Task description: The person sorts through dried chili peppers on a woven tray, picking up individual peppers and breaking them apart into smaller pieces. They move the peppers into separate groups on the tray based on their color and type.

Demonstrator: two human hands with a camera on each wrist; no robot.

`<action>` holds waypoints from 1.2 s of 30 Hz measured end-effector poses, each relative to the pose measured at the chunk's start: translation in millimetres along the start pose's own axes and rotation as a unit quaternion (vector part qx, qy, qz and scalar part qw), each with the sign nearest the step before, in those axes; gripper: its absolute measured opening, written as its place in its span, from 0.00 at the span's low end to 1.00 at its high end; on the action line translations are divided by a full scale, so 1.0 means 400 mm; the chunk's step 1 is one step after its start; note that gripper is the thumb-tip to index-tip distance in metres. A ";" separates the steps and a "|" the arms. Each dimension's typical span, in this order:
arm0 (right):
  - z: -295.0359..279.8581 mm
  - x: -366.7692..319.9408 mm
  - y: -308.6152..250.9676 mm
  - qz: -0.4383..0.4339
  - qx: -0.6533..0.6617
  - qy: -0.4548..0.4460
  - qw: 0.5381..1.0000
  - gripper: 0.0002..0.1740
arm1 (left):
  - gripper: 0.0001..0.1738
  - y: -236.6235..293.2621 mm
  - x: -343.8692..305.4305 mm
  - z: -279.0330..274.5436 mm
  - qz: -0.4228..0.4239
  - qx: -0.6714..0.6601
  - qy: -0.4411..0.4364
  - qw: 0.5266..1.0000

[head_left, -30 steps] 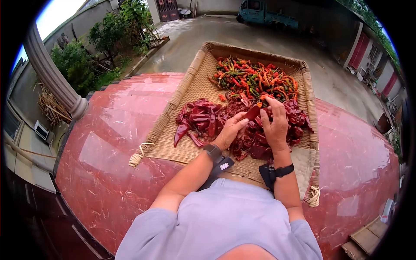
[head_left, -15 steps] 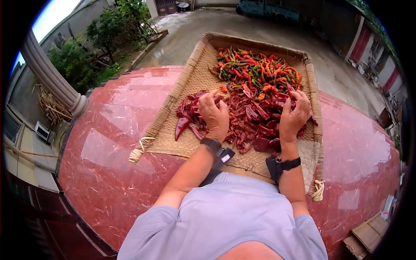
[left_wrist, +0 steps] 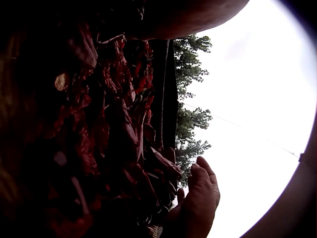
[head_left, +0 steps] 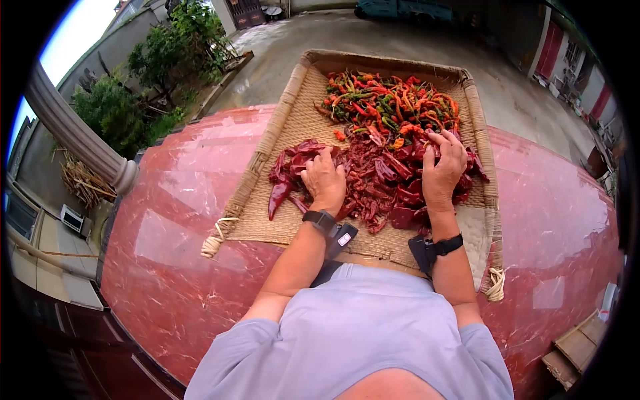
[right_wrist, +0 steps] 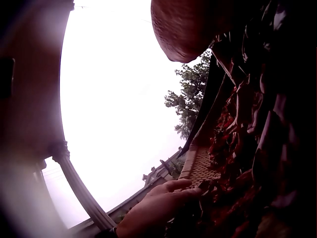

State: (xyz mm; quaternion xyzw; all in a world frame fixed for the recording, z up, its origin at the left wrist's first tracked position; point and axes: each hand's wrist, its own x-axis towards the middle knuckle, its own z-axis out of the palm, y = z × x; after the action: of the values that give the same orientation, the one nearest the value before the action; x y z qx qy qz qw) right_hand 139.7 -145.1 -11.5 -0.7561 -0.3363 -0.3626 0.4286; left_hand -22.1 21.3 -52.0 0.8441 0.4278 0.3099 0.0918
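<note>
My left hand [head_left: 325, 180] reaches over a pile of large dark red dried chilies [head_left: 287, 177] at the left of the woven tray [head_left: 257, 217]. Its bent fingertips are right at the peppers; the right wrist view shows the same left hand [right_wrist: 158, 206] beside dark chilies, and I cannot tell whether it pinches one. Over the right-hand heap of dark red chilies [head_left: 407, 193] is my right hand [head_left: 445, 170], its thumb and loosely bent fingers spread apart. In the left wrist view that right hand [left_wrist: 197, 201] shows a gap between thumb and fingers.
Smaller orange, red and green chilies [head_left: 393, 100] fill the tray's far end. Crumpled red chilies [head_left: 363, 183] lie between the two dark piles. Red polished stone paving [head_left: 180, 260] surrounds the tray. A fluted column [head_left: 80, 127] stands at left.
One second ago both hands were together at a dark red chili in the middle. They have parted, the left to the left pile and the right to the right heap.
</note>
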 end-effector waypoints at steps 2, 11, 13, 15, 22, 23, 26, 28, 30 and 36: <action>-0.001 -0.001 -0.001 -0.010 0.009 0.004 1.000 0.14 | 0.23 0.010 0.001 -0.013 -0.004 -0.054 0.026 0.998; -0.036 -0.004 -0.096 -0.099 0.243 -0.116 0.958 0.17 | 0.16 0.044 0.011 -0.026 -0.022 -0.583 -0.026 0.812; -0.029 -0.017 -0.107 -0.094 0.287 -0.217 0.928 0.23 | 0.16 0.044 0.007 -0.037 -0.060 -0.619 -0.057 0.781; -0.036 -0.027 -0.120 -0.071 0.272 -0.318 0.905 0.24 | 0.15 0.043 0.003 -0.036 -0.083 -0.660 -0.077 0.743; 0.007 -0.041 -0.109 -0.147 0.230 -0.189 0.943 0.22 | 0.13 0.036 0.004 -0.013 -0.089 -0.589 -0.017 0.803; 0.000 -0.031 -0.109 -0.139 0.193 -0.142 0.961 0.21 | 0.13 0.032 0.007 -0.015 -0.080 -0.524 0.006 0.848; -0.024 0.005 -0.085 -0.120 0.054 0.002 0.991 0.19 | 0.21 -0.008 0.015 0.001 -0.067 -0.327 0.005 0.942; -0.022 0.010 -0.057 -0.080 -0.045 0.019 0.996 0.18 | 0.26 -0.014 0.003 -0.008 -0.020 -0.122 0.011 0.992; -0.007 -0.006 -0.017 -0.034 -0.116 -0.033 0.992 0.18 | 0.31 -0.001 -0.002 -0.021 -0.037 -0.078 -0.042 0.995; -0.008 -0.002 -0.022 -0.013 -0.105 -0.021 0.994 0.19 | 0.29 -0.007 -0.015 -0.025 -0.025 -0.067 -0.109 0.991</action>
State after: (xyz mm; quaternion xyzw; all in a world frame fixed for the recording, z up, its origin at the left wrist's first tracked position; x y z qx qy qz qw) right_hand 131.3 -144.6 -7.4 -0.7998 -0.3152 -0.3858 0.3348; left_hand -32.5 17.4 -47.9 0.8539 0.4147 0.2415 0.2016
